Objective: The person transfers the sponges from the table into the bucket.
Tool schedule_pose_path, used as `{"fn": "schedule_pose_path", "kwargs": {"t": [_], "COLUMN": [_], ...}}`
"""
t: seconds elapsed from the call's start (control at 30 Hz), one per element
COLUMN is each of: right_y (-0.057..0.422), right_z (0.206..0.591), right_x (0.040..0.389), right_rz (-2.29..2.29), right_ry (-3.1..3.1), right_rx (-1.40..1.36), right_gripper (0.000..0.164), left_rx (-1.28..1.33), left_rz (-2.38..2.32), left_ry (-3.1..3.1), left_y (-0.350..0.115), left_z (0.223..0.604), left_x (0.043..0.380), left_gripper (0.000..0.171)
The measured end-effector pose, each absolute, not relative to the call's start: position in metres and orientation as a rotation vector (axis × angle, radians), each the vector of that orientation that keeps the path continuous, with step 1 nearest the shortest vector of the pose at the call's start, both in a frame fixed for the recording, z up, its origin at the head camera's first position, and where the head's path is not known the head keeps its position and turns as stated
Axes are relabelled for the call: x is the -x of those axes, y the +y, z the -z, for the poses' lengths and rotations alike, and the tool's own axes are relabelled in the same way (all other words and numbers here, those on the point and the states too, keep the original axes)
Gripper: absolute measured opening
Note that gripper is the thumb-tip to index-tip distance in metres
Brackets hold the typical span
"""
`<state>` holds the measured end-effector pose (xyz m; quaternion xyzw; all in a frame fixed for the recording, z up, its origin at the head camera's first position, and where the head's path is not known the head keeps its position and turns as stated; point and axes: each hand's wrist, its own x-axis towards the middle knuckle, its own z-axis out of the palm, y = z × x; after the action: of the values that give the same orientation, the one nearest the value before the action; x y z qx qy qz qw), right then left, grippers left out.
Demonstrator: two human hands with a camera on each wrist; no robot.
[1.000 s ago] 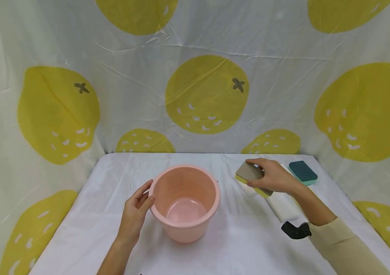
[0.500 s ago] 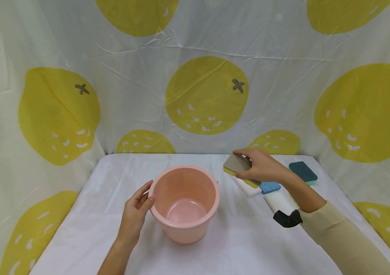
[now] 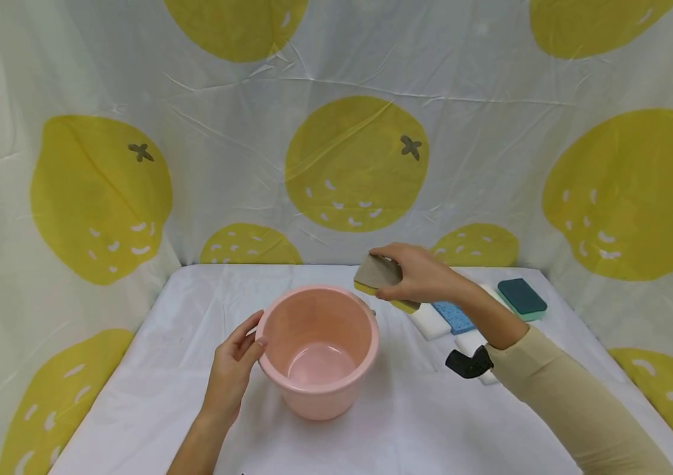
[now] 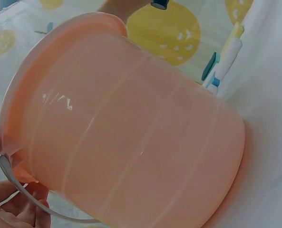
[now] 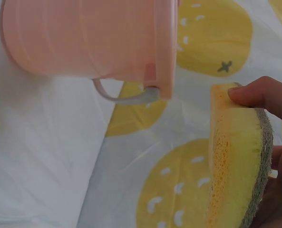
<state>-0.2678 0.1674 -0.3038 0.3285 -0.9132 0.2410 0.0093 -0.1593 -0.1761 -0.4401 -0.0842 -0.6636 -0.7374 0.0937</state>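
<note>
Head view: one sponge (image 3: 379, 272), two-layered, grey-brown scouring face upward over yellow foam. It is held in the air, tilted, beyond the right part of the bucket's rim as seen here; the right wrist view shows a gap between the two.

One right hand (image 3: 421, 274), clamped on the sponge, thumb along the near edge, fingers at the far edge.

One bucket (image 3: 320, 401), pink plastic, round, upright on the table, mouth upward, its inner base in sight. Fitted with a pale grey handle (image 5: 126, 99), hanging down against the side.

One left hand (image 3: 232, 366), pinching the bucket's rim at its left side, thumb on the inner side, fingers outside.

One beige sleeve (image 3: 574, 396) on the right arm, with a curved black fitting (image 3: 468, 363) at the cuff.

Group of further pieces, right part of the table, partly covered by the right arm: one blue sponge (image 3: 452, 318); one white block (image 3: 430, 322) just beside it, on the left; more white surfaces behind the forearm, number not certain; one green sponge (image 3: 522, 298), dark on top, lighter below, at the far right.

One table (image 3: 408, 429), covered in white cloth, lightly creased.

One backdrop (image 3: 224, 158), pale sheeting printed with large yellow lemons, enclosing the table at the back and both sides.
</note>
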Motion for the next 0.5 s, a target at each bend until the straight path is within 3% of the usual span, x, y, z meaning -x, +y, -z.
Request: {"fn": "schedule_pose_path", "kwargs": {"t": [0.5], "right_y": [0.111], "right_z": [0.297], "right_x": [0.281], "right_rz": [-0.676], "right_ry": [-2.808], "right_rx": [-1.375], "right_gripper": [0.074], "left_rx": [0.224], "left_rz": [2.174], "left_ry": [-1.981], "left_y": [-0.176], "left_z": [0.438], "left_x": [0.16], "left_gripper": [0.051]}}
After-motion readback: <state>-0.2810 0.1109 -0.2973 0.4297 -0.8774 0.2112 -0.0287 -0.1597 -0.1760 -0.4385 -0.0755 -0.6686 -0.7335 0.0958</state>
